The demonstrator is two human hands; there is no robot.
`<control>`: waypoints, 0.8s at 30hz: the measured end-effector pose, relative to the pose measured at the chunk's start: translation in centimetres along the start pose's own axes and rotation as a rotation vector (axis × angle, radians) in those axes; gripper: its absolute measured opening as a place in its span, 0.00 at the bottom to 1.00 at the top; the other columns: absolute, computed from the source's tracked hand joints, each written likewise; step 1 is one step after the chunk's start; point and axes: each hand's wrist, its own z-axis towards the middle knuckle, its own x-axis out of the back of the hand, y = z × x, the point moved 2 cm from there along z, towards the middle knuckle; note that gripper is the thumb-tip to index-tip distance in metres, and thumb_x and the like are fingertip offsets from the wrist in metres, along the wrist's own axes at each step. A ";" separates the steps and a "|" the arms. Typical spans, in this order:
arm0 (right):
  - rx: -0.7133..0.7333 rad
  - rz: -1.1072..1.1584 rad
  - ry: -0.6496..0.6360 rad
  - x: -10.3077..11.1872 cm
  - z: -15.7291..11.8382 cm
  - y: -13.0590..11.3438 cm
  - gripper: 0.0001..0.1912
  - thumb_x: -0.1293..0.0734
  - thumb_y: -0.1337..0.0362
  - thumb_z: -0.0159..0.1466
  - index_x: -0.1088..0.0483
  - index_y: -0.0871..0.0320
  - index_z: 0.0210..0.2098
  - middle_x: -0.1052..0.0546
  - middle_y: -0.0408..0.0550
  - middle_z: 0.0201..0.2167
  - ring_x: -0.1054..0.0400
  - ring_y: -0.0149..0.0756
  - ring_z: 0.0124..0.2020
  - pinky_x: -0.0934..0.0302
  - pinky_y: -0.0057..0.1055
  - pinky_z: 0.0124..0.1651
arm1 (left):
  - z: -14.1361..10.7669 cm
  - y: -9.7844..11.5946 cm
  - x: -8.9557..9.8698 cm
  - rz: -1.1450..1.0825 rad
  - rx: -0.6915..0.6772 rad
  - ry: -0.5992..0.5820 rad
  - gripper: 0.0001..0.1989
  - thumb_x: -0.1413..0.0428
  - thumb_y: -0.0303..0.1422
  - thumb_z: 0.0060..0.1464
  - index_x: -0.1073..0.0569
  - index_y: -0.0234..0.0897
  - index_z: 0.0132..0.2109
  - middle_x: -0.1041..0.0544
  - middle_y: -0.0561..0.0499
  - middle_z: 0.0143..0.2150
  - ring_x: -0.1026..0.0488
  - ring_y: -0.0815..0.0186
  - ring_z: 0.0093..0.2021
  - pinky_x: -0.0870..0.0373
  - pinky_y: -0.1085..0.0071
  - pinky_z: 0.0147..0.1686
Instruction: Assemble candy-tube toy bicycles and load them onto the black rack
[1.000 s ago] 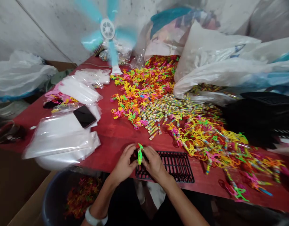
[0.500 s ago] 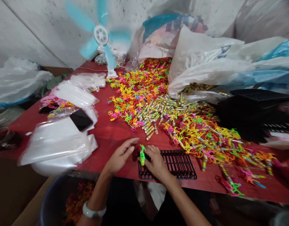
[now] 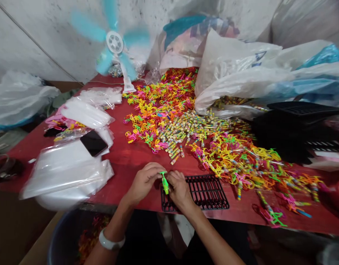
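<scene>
A small bright green plastic toy (image 3: pixel 165 184) with a thin crosspiece at its top hangs upright between my two hands. My right hand (image 3: pixel 179 189) is closed on its right side, and some of those fingers are hidden. On the other side my left hand (image 3: pixel 144 183) pinches at the toy's crosspiece with thumb and forefinger. Below and to the right lies a black slotted plastic rack (image 3: pixel 206 191) at the table's front edge, partly covered by my right hand.
The red table (image 3: pixel 122 147) carries heaped colourful plastic pieces (image 3: pixel 155 106), patterned candy-like tubes (image 3: pixel 183 129) and finished-looking toys (image 3: pixel 235 151). Clear bags (image 3: pixel 67 165) and a phone (image 3: pixel 94 143) lie left. A fan (image 3: pixel 115 42) spins behind. White sacks (image 3: pixel 232 66) stand at the back. A tub (image 3: pixel 59 235) is below.
My left hand has moved right and closed in on the top of the green toy. The toy has tilted a little, and the whole view has shifted slightly.
</scene>
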 end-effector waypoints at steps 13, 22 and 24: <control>0.015 0.060 -0.041 1.0 0.0 -0.1 0.13 0.39 0.76 0.60 0.29 0.56 0.40 0.25 0.48 0.36 0.34 0.39 0.38 0.42 0.33 0.41 | -1.5 -0.4 -1.5 -0.056 0.124 0.135 0.12 0.49 0.31 0.59 0.24 0.41 0.46 0.26 0.45 0.53 0.30 0.61 0.54 0.33 0.60 0.55; -0.288 -0.486 0.347 10.0 1.5 6.3 0.11 0.38 0.62 0.64 0.25 0.59 0.39 0.28 0.56 0.35 0.38 0.47 0.40 0.44 0.44 0.44 | -1.3 -0.2 -2.1 -0.063 0.218 0.287 0.14 0.51 0.32 0.60 0.26 0.41 0.50 0.25 0.47 0.52 0.30 0.63 0.55 0.35 0.61 0.57; -0.254 -0.585 0.306 9.7 2.9 6.8 0.08 0.36 0.64 0.62 0.25 0.59 0.36 0.28 0.56 0.36 0.41 0.48 0.40 0.46 0.43 0.43 | -1.3 0.6 -2.2 -0.074 0.259 0.358 0.15 0.52 0.34 0.61 0.27 0.39 0.51 0.26 0.46 0.53 0.31 0.63 0.55 0.36 0.61 0.58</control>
